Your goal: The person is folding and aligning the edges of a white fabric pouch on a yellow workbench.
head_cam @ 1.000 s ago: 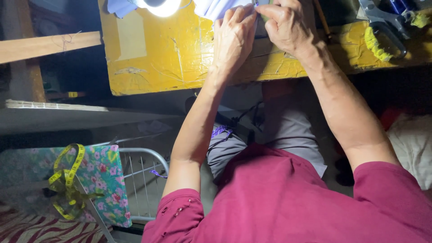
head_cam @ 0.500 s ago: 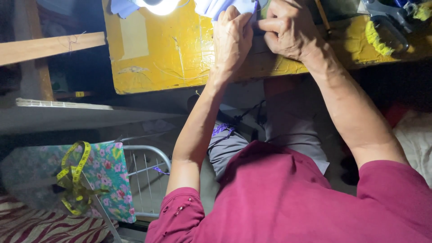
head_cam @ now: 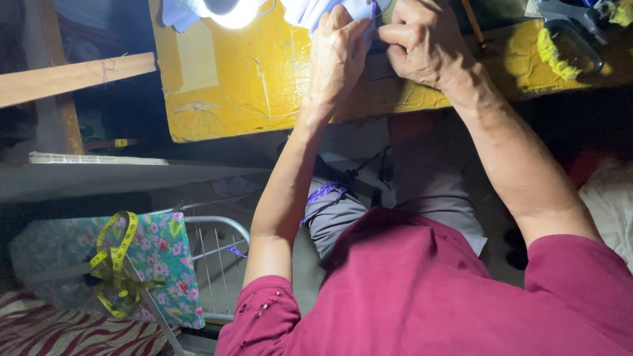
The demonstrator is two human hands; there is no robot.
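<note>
Both hands' grip on pale cloth (head_cam: 316,12), yellow table (head_cam: 244,79)

1. A pale rectangular label (head_cam: 196,58) — cream paper stuck flat on the yellow table top (head_cam: 264,86) — sits at about eleven o'clock, just beside the bright lamp (head_cam: 227,10).
2. No packages, signs or screens show.

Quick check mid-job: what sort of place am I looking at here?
Probably a small home sewing or tailoring corner. A yellow measuring tape hangs over floral fabric, and both hands work pale cloth on a worn yellow table under a bright lamp.
</note>
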